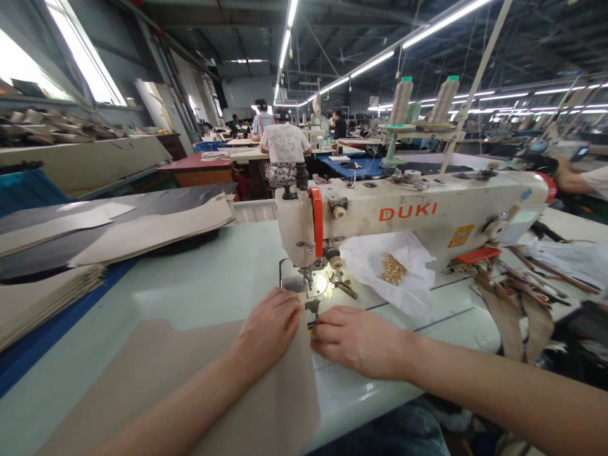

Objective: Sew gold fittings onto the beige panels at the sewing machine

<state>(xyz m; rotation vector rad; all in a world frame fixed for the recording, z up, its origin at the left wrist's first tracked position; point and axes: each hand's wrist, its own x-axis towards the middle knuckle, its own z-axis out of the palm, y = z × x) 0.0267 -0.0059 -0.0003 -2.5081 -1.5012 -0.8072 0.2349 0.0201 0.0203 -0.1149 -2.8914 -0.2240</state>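
A large beige sheet of material (285, 405) lies on the sewing machine table, its right edge running up towards the needle. My left hand (270, 326) rests on its upper corner, fingers curled together and pinching the edge just in front of the presser foot (310, 277). Close beside it, my right hand (356, 339) is closed, thumb and fingertips pressed together at the front of the needle plate (317, 286). Whatever those fingertips hold is hidden; a small yellow spot shows near them. The white sewing machine (408, 212) stands over the plate, its needle area lit.
A white bag (418, 278) of small gold-coloured pieces lies under the machine arm. Stacked beige and black panels (156, 231) sit on the left. Brown straps (506, 316) hang at the right. Thread cones (444, 101) stand behind. Other people (285, 145) sit farther back.
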